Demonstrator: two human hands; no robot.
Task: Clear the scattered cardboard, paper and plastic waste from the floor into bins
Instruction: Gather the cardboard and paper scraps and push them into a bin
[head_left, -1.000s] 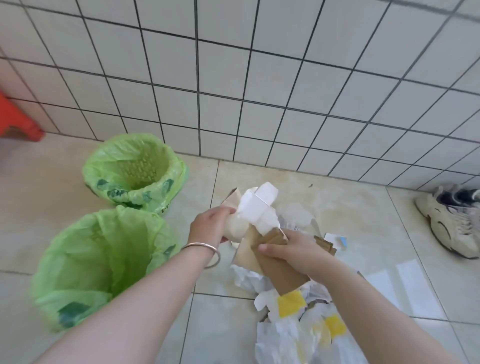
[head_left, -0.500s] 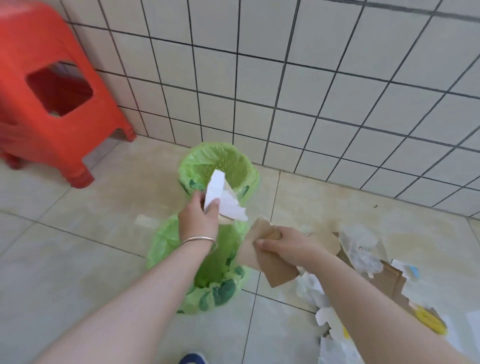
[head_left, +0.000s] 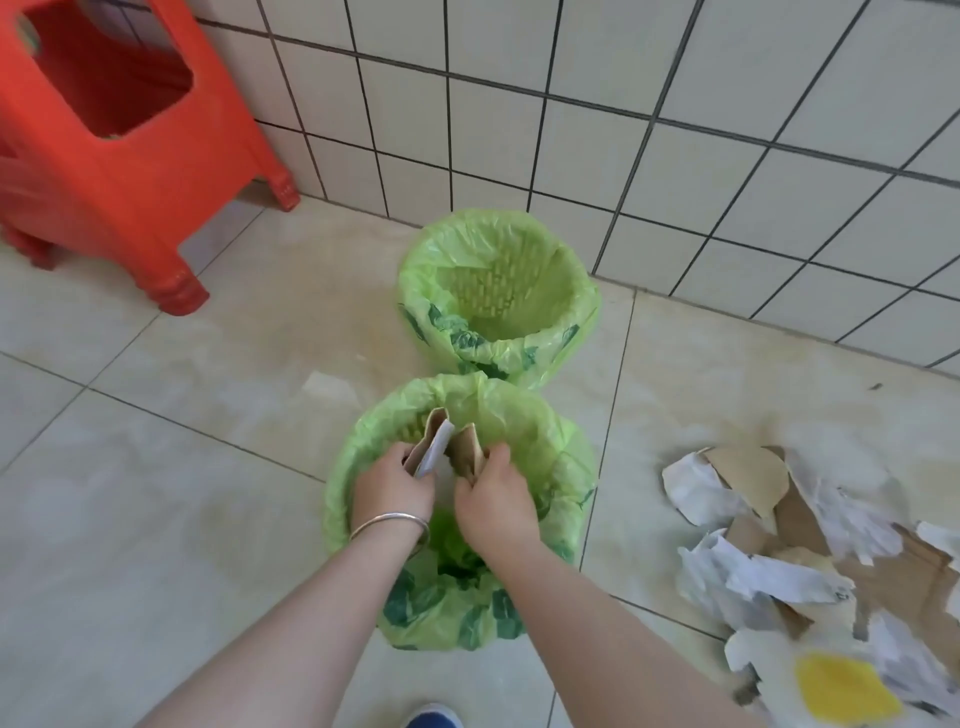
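Head view, looking down: the left hand (head_left: 393, 486) grips a folded scrap of cardboard and white paper (head_left: 431, 451), and the right hand (head_left: 493, 496), just beside it, pinches a brown cardboard piece (head_left: 466, 448). Both scraps stand roughly upright, long edges pointing down. Both hands hover directly over the open mouth of the near bin (head_left: 561, 467), lined with a green bag, so the drop is straight down; neither hand is clearly closer. A second green-lined far bin (head_left: 582, 291) sits just beyond, against the tiled wall, and looks empty. On the floor to the right, well apart from the hands, lies the remaining pile of torn cardboard and paper (head_left: 810, 551); the right hand is nearer to it. A red stool (head_left: 104, 171) stands far left.
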